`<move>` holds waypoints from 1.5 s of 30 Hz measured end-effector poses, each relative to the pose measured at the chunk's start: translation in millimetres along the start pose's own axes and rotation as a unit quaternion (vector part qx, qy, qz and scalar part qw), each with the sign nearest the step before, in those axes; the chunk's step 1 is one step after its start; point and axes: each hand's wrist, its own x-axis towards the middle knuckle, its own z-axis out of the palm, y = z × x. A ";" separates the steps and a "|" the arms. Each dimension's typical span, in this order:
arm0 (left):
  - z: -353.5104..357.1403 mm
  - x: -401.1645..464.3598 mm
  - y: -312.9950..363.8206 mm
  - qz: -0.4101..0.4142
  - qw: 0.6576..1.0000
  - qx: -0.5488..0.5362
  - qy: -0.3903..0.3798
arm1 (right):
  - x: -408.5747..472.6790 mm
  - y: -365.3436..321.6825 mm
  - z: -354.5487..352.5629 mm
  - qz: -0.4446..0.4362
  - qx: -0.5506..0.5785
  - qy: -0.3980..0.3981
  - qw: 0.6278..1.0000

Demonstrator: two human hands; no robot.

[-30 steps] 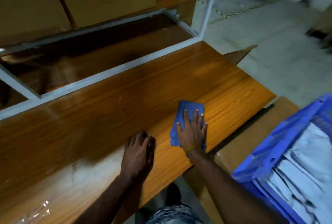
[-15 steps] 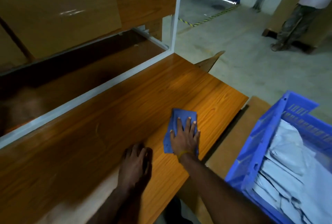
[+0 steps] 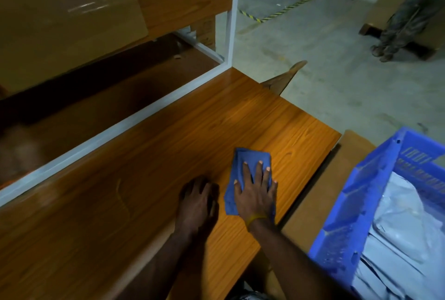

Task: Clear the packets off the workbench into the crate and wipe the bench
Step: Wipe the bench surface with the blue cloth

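A folded blue cloth point(image 3: 245, 162) lies flat on the wooden workbench point(image 3: 149, 155), near its right end. My right hand point(image 3: 255, 191) presses down on the cloth with straight, spread fingers. Just left of it, my left hand point(image 3: 198, 199) rests palm down on the bare wood, its fingers loosely bent. A blue plastic crate point(image 3: 361, 203) stands to the right of the bench and holds several grey-white packets point(image 3: 404, 232). No packets show on the visible bench top.
A white metal frame point(image 3: 120, 123) runs along the bench's back edge, with a lower wooden shelf behind it. A brown cardboard box point(image 3: 320, 191) sits between bench and crate. A person's legs point(image 3: 399, 27) stand on the concrete floor at far right.
The view has tilted up and turned right, showing more floor and crate. My right hand stays pressed on the cloth near the bench's right end and my left hand stays flat beside it.
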 end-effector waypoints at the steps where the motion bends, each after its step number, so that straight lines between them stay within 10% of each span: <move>1: 0.1 2.2 1.4 0.001 1.000 -0.007 0.009 | 0.1 9.7 0.5 0.014 -0.003 0.012 1.000; 7: 4.9 17.0 6.1 0.006 1.000 -0.014 0.012 | 80.3 40.6 -6.9 0.209 0.045 -0.009 0.977; 14: 9.9 37.6 13.5 -0.004 1.000 -0.013 0.001 | 74.9 38.5 -9.8 -0.143 -0.008 -0.066 0.988; 23: 9.6 56.8 18.5 0.019 0.998 -0.047 0.038 | 158.4 84.0 -14.4 0.154 0.030 0.010 0.988; 29: 11.1 83.8 28.0 0.024 0.999 -0.035 0.031 | 138.7 92.2 -16.0 -0.169 -0.035 -0.074 0.982; 36: 6.9 91.7 32.7 0.030 0.998 -0.033 0.041 | 197.0 103.5 -14.8 0.065 0.001 0.010 0.998; 42: 4.6 91.7 32.1 0.023 0.999 -0.036 0.032 | 177.0 94.4 -15.3 -0.255 -0.045 -0.072 0.963; 45: 4.2 91.6 33.2 0.028 0.998 -0.047 0.042 | 207.0 126.5 -27.9 -0.260 -0.051 -0.092 0.960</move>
